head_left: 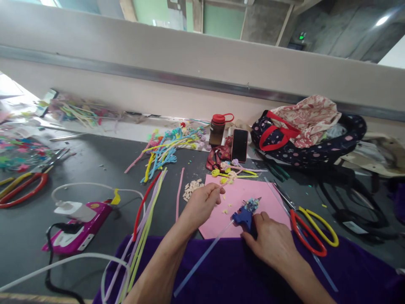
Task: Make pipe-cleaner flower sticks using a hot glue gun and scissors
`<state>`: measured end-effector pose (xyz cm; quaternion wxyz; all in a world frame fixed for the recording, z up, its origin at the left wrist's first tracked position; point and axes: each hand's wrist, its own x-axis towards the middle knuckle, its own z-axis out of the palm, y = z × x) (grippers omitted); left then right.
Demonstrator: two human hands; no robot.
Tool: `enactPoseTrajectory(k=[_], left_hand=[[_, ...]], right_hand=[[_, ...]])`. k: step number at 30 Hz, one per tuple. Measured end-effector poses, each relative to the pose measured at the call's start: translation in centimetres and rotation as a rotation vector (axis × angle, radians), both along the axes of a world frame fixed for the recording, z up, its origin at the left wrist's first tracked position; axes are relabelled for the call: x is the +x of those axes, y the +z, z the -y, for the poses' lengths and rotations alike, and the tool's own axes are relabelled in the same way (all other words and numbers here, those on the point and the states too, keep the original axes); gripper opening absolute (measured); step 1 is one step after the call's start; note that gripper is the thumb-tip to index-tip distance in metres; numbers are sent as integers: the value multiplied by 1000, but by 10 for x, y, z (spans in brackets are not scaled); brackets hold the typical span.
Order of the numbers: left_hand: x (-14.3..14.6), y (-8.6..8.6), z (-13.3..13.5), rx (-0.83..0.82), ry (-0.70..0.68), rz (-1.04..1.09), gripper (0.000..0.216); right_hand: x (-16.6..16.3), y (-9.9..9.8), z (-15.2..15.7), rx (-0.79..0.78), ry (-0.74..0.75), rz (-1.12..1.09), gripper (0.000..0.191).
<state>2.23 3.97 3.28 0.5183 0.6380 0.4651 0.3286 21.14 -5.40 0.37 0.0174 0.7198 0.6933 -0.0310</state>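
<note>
My left hand (202, 205) is closed in a pinch over the left part of a pink sheet (218, 219). It holds the thin pink stem of a small pipe-cleaner flower (231, 176) with a pale head. My right hand (270, 241) is closed round the handle of a blue hot glue gun (244, 218), whose nozzle points up and to the right. Bits of glue and colour cling to the nozzle end. A clear glue stick (202, 261) sticks out of its back. Small pale pieces (191, 188) lie heaped left of the sheet.
Red-and-yellow scissors (308, 232) lie right of the sheet; another pair (27, 185) lies far left. A magenta power strip (82, 230) trails cables. Behind are bundled pipe-cleaner flowers (171, 147), a bottle (217, 130), a phone (239, 145) and a fabric bag (303, 131).
</note>
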Motion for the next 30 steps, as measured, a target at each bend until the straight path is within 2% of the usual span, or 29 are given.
enactPoseTrajectory(k=[2,5,10,14,16,19,25,30], left_hand=[[0,0,-2,-63,36,77,26],[-3,1,-5,-76,103,171,26],[-7,-1,-7,-138,121,307,26],[-5,-6,-8,-239,122,402,32],[-3,-7,-7,-266,116,437,29],[2,-7,-6,-316,80,476,22],[7,-5,-1,-483,9,596,23],[11,-4,5,-550,-44,585,20]], right_hand=[[5,4,0,2,-26,-83,28],[16,14,3,22,-54,-326,21],[32,24,8,43,-25,-996,26],[30,18,10,84,-58,-1582,33],[27,15,11,121,-32,-1783,37],[24,10,13,144,-14,-1877,39],[21,1,19,121,-32,-1794,35],[14,3,22,80,16,-1791,36]])
